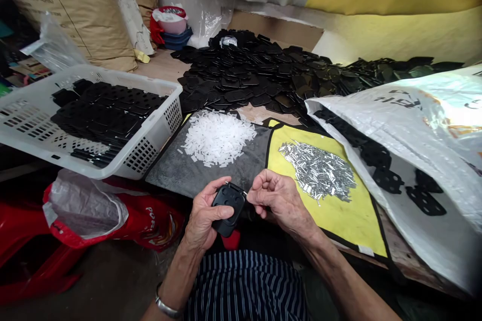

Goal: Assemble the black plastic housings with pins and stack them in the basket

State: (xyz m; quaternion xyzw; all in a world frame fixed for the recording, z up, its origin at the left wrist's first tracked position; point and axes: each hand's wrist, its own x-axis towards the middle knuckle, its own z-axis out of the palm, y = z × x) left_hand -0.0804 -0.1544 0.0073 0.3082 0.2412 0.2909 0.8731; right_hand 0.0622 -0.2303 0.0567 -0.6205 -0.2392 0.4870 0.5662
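Observation:
My left hand [203, 216] is closed round a black plastic plate [229, 203] with rounded corners and round dimples, the thumb lying across its face. At the plate's upper right corner, the fingertips of my right hand [280, 200] pinch a small metal pin [245, 193]. Whether the pin's end sits inside the plate I cannot tell. Beyond my hands, a heap of short white plastic strips [216, 138] lies on a grey cloth [169, 173]. To the right, a pile of silvery metal pins [320, 168] rests on a yellow cloth [361, 220].
On the left stands a white plastic basket [141, 158] holding stacked black plates [109, 105]. A large heap of black plates [256, 72] covers the back of the table. A white sack [414, 110] with black parts lies open at right. Below the basket hangs a red bag [150, 220].

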